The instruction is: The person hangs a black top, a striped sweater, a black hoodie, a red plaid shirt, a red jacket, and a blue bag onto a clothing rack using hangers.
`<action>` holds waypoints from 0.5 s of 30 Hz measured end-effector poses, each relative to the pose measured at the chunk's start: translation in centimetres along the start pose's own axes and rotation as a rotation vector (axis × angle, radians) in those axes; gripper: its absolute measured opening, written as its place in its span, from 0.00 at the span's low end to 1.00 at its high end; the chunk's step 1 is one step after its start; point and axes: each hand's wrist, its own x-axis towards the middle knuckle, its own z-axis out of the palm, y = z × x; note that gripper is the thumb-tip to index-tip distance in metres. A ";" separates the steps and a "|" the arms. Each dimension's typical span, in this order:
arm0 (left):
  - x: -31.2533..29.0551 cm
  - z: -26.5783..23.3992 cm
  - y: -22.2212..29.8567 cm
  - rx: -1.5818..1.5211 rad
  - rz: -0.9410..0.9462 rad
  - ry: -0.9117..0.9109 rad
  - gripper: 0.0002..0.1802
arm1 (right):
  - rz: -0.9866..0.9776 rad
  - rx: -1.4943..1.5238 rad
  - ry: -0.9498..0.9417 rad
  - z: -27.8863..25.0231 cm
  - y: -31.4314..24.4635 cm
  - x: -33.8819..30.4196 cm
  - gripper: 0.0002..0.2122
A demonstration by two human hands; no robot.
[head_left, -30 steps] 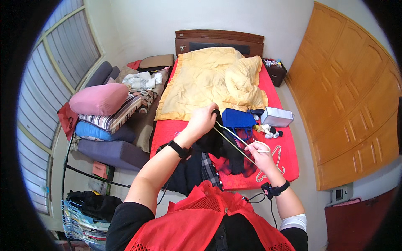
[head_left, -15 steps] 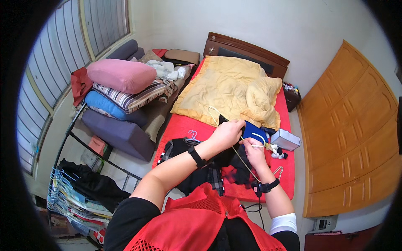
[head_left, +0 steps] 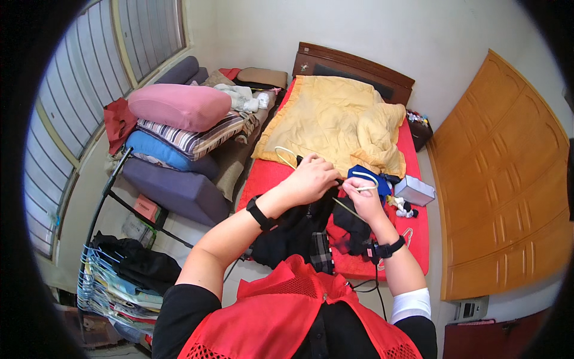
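Observation:
Above the near end of the bed, my right hand [head_left: 361, 192] is closed on a pale clothes hanger [head_left: 375, 181] close to its curved hook. My left hand [head_left: 312, 179] has its fingers pinched on black cloth at the hanger's frame; the hanger's looped end sticks out past it on the left. A black garment [head_left: 293, 228] hangs below my hands toward the bed. Part of the hanger's frame is hidden behind my left hand and the cloth.
A red-covered bed [head_left: 263, 179] bears a yellow quilt [head_left: 335, 113], dark clothes, a plaid garment [head_left: 321, 251] and a white box [head_left: 415, 190]. Cushions [head_left: 179, 107] pile up at the left. Hangers of clothes [head_left: 113, 293] crowd a black rack. A wooden wardrobe [head_left: 502, 179] lines the right.
My left hand has shifted left and down along the hanger, with the cloth in its fingers. The hanger's looped end has moved left; my right hand has moved slightly up.

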 end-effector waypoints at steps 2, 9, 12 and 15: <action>-0.5 -0.4 -0.5 0.015 0.011 0.021 0.08 | -0.018 0.024 0.015 0.7 -0.3 0.3 0.07; -1.1 -3.0 -2.5 0.005 -0.060 0.077 0.07 | -0.455 -0.546 0.522 2.3 -4.8 -1.3 0.13; -1.1 -4.5 -3.1 0.029 -0.090 0.077 0.08 | -0.686 -0.598 0.258 2.0 -5.3 -3.3 0.13; -0.9 -5.6 -3.4 0.004 -0.079 0.131 0.08 | -0.547 -0.581 -0.088 3.4 -4.8 -3.5 0.15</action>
